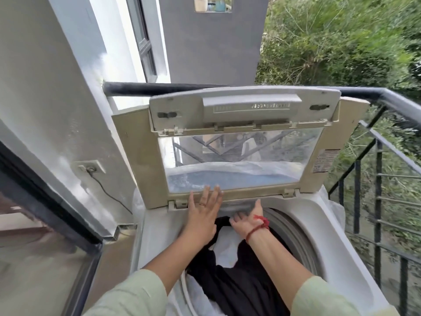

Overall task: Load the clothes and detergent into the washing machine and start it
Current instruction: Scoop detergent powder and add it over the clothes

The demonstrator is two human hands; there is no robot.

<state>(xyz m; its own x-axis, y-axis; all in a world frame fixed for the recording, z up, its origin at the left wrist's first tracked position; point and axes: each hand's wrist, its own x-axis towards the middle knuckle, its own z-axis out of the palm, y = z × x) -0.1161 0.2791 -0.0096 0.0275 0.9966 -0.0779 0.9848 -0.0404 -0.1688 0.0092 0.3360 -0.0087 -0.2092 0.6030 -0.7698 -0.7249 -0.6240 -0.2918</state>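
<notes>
Black clothes [246,286] are in; left hand [204,215], fingers straight, presses lid [141,156]; right hand [247,221] curls round grey part [239,205]: pull slowly

you stand on a balcony in daylight. to your left, a white wall [45,87] carries a socket [88,167] with a dark cord [109,192] hanging from it. below it is a dark-framed glass door [34,258]. further back, a window [141,37] sits in the same wall. ahead, a grey wall [211,46] has a small square opening [213,3]. a black railing [387,96] bounds the right side, with dense foliage [341,42] beyond.
</notes>
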